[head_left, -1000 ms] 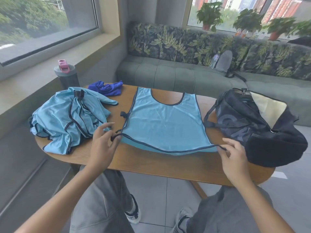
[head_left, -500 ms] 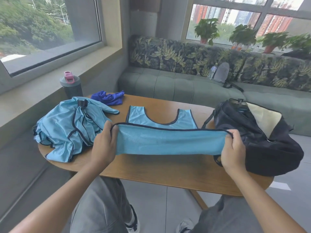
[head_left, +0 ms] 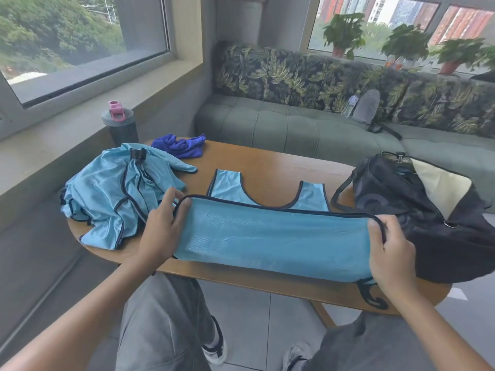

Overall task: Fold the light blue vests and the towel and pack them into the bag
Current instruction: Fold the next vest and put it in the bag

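- At far left of the table (head_left: 241,162), the heap of unfolded vests (head_left: 115,202) sits w/ the purple towel (head_left: 179,147) just behind it and a bottle (head_left: 119,127) at the back edge; all untouched, well clear of the fold.
- My left hand (head_left: 160,231) pinches the left corner of the vest (head_left: 273,236) hem, thumb on top, fingers curled under the trim.
- Vest runs w/ its long axis left-to-right across the table, hem edge lifted and carried toward the shoulder straps, which lie flat just beyond.
- My right hand (head_left: 391,253) pinches the right corner the same way; both hands level, so the edge is taut btwn them.
- Next, I'd judge: lay the hem fwd onto the straps, away from me, keeping corners even.
- Bag (head_left: 417,218) sits just beside my right hand, mouth open, so that hand is nearer for packing.
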Available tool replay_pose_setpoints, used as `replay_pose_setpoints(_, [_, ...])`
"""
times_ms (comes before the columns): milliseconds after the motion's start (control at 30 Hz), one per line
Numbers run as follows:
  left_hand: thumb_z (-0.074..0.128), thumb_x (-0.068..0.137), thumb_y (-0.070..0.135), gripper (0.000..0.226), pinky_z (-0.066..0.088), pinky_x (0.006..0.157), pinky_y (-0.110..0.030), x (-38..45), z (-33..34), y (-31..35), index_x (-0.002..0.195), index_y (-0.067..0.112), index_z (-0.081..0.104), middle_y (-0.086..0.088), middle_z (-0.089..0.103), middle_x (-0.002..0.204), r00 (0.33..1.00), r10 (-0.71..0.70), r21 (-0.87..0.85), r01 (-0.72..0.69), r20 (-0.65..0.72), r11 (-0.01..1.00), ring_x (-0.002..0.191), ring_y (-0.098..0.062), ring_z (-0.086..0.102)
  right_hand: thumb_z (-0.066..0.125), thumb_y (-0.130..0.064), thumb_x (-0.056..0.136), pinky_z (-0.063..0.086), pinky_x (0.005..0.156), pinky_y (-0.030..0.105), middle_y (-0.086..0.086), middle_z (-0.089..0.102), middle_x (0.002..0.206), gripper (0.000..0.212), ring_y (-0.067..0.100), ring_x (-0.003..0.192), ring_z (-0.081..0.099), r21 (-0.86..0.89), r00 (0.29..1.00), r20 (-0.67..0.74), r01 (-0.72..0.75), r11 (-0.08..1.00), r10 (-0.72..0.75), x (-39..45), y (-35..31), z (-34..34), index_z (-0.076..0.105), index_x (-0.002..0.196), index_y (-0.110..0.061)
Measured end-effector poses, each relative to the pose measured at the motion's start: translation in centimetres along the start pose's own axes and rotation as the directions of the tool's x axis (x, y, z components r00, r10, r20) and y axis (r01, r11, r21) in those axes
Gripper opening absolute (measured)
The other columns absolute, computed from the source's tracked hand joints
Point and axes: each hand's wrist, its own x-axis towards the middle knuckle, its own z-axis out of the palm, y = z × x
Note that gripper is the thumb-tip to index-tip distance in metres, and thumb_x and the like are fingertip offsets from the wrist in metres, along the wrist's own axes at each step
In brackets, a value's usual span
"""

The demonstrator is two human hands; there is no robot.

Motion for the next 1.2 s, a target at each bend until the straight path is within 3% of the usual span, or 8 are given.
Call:
replay_pose_setpoints(167, [0.045, 0.108, 0.033, 0.017, 0.030, 0.051, -0.036, 3.1, 1.5, -0.2, 0.097, 0.019, 0.044, -0.001, 0.045, 0.054, 0.998, -0.024, 0.047, 0.021, 0.062, 0.999, 0.048, -0.012, 0.045, 0.036, -0.033, 0.108, 0.041, 0.067, 0.040, 0.006, 0.061, 0.082, 0.015, 0.033, 0.076, 0.054, -0.095, 1.000, 0.019, -0.021, 0.995, 0.023, 2.2, 0.5, 1.5, 0.047, 0.113, -0.024])
replay_pose_setpoints(300, [0.042, 0.109, 0.031, 0.018, 0.035, 0.058, -0.040, 6.4, 3.0, -1.0, 0.101, 0.015, 0.042, -0.009, 0.053, 0.065, 0.991, -0.063, 0.114, 0.049, 0.121, 0.992, 0.059, -0.025, 0.053, 0.034, -0.033, 0.109, 0.037, 0.063, 0.039, 0.007, 0.058, 0.082, 0.019, 0.029, 0.071, 0.049, -0.148, 0.999, 0.043, -0.016, 0.989, 0.023, 5.1, 0.5, 3.1, 0.047, 0.117, -0.021])
replay_pose_setpoints(500, [0.041, 0.108, 0.030, 0.017, 0.038, 0.068, -0.046, 11.8, 5.7, -2.1, 0.101, 0.015, 0.042, -0.004, 0.057, 0.077, 0.981, -0.108, 0.146, 0.085, 0.160, 0.986, 0.075, -0.036, 0.055, 0.034, -0.035, 0.109, 0.036, 0.065, 0.043, 0.009, 0.054, 0.083, 0.020, 0.030, 0.075, 0.042, -0.198, 0.992, 0.069, -0.091, 0.976, 0.107, 9.9, 1.2, 5.9, 0.045, 0.116, -0.021])
replay_pose_setpoints(733, [0.042, 0.108, 0.032, 0.020, 0.035, 0.068, -0.044, 19.0, 9.7, -3.8, 0.101, 0.013, 0.040, -0.004, 0.055, 0.073, 0.984, -0.101, 0.188, 0.072, 0.149, 0.980, 0.074, -0.035, 0.049, 0.038, -0.036, 0.107, 0.045, 0.071, 0.048, 0.015, 0.066, 0.094, 0.013, 0.044, 0.088, 0.057, -0.147, 0.991, 0.093, -0.079, 0.986, 0.093, 16.9, 2.6, 9.6, 0.046, 0.110, -0.026])
replay_pose_setpoints(900, [0.041, 0.107, 0.037, 0.018, 0.040, 0.070, -0.045, 23.2, 14.9, -8.3, 0.099, 0.021, 0.037, -0.013, 0.063, 0.090, 0.948, -0.206, 0.288, 0.132, 0.244, 0.948, 0.082, -0.041, 0.059, 0.042, -0.034, 0.106, 0.046, 0.073, 0.045, 0.015, 0.067, 0.098, 0.015, 0.041, 0.091, 0.059, -0.285, 0.977, 0.181, -0.060, 0.957, 0.115, 21.5, 6.5, 15.8, 0.052, 0.104, -0.023])
replay_pose_setpoints(1000, [0.037, 0.106, 0.037, 0.018, 0.048, 0.068, -0.048, 23.1, 16.7, -10.5, 0.096, 0.024, 0.033, -0.017, 0.062, 0.079, 0.911, -0.292, 0.400, 0.163, 0.289, 0.902, 0.072, -0.039, 0.058, 0.039, -0.034, 0.107, 0.048, 0.072, 0.045, 0.013, 0.068, 0.101, 0.016, 0.038, 0.083, 0.057, -0.407, 0.953, 0.260, -0.036, 0.913, 0.153, 21.6, 8.8, 18.7, 0.049, 0.104, -0.023])
replay_pose_setpoints(1100, [0.033, 0.106, 0.035, 0.019, 0.043, 0.060, -0.046, 23.1, 18.0, -11.1, 0.094, 0.020, 0.031, -0.018, 0.058, 0.071, 0.911, -0.291, 0.445, 0.139, 0.293, 0.885, 0.063, -0.037, 0.056, 0.035, -0.034, 0.109, 0.042, 0.064, 0.042, 0.015, 0.067, 0.099, 0.020, 0.034, 0.075, 0.048, -0.480, 0.935, 0.303, -0.018, 0.877, 0.185, 21.0, 10.3, 20.2, 0.046, 0.102, -0.019])
replay_pose_setpoints(1200, [0.030, 0.107, 0.036, 0.022, 0.044, 0.057, -0.046, 23.3, 18.2, -11.0, 0.094, 0.019, 0.032, -0.018, 0.057, 0.069, 0.918, -0.276, 0.449, 0.126, 0.286, 0.885, 0.061, -0.037, 0.055, 0.033, -0.036, 0.109, 0.037, 0.063, 0.040, 0.014, 0.067, 0.099, 0.021, 0.038, 0.081, 0.058, -0.505, 0.941, 0.295, 0.006, 0.863, 0.166, 20.5, 11.0, 20.3, 0.046, 0.103, -0.019])
